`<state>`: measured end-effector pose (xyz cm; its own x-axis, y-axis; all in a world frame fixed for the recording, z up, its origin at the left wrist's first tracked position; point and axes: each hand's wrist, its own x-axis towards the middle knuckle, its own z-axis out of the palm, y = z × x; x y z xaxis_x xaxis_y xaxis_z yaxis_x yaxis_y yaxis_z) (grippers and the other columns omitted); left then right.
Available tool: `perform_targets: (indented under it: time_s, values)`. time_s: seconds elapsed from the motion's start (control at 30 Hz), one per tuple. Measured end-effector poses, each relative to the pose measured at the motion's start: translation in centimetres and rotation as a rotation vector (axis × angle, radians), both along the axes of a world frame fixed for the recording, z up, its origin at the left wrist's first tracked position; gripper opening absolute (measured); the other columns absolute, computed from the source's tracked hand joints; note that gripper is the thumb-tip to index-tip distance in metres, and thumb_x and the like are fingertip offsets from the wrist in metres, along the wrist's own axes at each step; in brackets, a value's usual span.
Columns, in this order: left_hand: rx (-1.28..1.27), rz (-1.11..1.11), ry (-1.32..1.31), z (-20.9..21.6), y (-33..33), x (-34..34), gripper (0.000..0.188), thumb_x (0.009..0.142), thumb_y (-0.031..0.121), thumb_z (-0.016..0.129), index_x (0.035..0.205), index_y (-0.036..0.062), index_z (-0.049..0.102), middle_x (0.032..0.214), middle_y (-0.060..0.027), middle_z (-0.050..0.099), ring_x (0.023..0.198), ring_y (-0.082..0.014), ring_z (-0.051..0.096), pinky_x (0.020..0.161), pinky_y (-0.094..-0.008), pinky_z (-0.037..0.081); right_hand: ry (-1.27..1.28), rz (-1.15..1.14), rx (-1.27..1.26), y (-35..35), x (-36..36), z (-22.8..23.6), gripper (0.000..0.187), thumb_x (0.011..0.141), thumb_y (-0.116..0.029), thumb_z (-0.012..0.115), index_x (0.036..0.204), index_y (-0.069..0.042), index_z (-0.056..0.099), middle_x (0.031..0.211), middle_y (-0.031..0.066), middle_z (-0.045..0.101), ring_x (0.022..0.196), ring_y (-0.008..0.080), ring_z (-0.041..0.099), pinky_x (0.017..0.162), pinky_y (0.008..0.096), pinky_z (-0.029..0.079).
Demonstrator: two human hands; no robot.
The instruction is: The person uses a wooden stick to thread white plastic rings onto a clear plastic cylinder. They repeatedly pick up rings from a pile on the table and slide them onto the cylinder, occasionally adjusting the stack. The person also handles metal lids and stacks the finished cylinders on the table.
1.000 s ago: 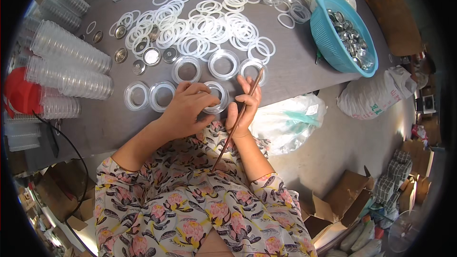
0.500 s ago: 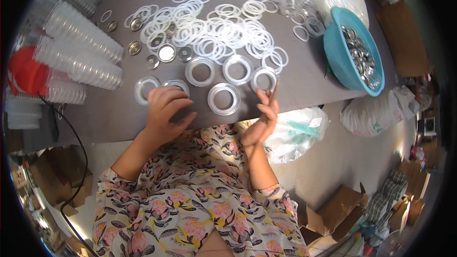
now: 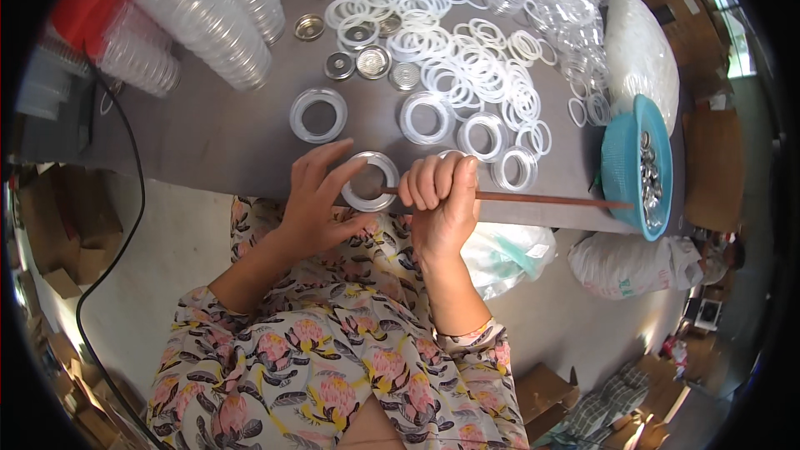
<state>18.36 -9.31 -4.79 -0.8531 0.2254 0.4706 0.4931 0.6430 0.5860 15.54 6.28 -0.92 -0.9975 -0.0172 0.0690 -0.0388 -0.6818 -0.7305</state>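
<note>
My right hand is closed around a thin reddish-brown stick, which lies level across the fist, its long end pointing right toward the blue basket. Fingers spread, my left hand is at the left rim of a clear plastic ring piece near the table's front edge. Contact between them I cannot tell. Similar clear ring pieces lie beyond: one alone at the left, one in the middle, and others to the right. One is mostly hidden behind my right fist.
Loose white rings lie piled on the grey table, with round metal caps beside them. Stacked clear cups stand left near a red container. A blue basket of metal parts sits at the right edge. A black cable hangs left.
The view has shifted, so the table's things appear farther right. My right hand has turned and closed, bringing the stick level. My left hand has moved to another clear ring piece.
</note>
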Motion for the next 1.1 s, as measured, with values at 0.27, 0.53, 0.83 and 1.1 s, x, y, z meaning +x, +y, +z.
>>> perform_targets:
  time_s: [0.27,0.53,0.83,1.1]
  values:
    - [0.278,-0.064,-0.247,-1.4,0.6,-1.0,0.076,0.062,0.022,0.074,0.126,0.0032,0.039,0.12,-0.0148,0.047,0.11,-0.0303,0.046,0.093,-0.0401,0.033,-0.112,0.077,0.079,-1.7,0.3,-2.2,0.053,0.097,-0.041,0.026,0.051,-0.013,0.024,0.046,-0.0012,0.023,0.042,0.0108,0.018,0.04,0.0249,0.019]
    - [0.283,-0.037,-0.277,-1.1,0.6,-1.0,0.082,0.061,0.021,0.076,0.128,0.0032,0.033,0.117,-0.014,0.049,0.109,-0.03,0.046,0.094,-0.0402,0.031,0.161,0.063,0.414,-3.5,-3.9,-1.4,0.052,0.098,-0.034,0.031,0.052,-0.009,0.027,0.046,0.0,0.026,0.042,0.0115,0.024,0.041,0.0266,0.021]
    - [0.295,-0.05,-0.23,-2.0,0.8,-0.9,0.081,0.06,0.016,0.075,0.128,0.0022,0.033,0.122,-0.0151,0.046,0.109,-0.031,0.046,0.094,-0.0407,0.033,-0.09,0.169,0.086,-1.4,-0.5,-1.9,0.046,0.098,-0.03,0.032,0.057,-0.01,0.026,0.049,-0.0005,0.026,0.043,0.0104,0.024,0.04,0.025,0.022]
    - [0.388,-0.026,-0.293,-1.6,0.9,-0.8,0.082,0.062,0.016,0.075,0.13,0.0012,0.031,0.126,-0.0164,0.043,0.111,-0.0322,0.045,0.094,-0.0406,0.034,0.245,0.001,0.526,-2.9,-3.8,-2.1,0.048,0.098,-0.032,0.032,0.055,-0.009,0.027,0.048,-0.0012,0.025,0.043,0.011,0.026,0.041,0.0265,0.023]
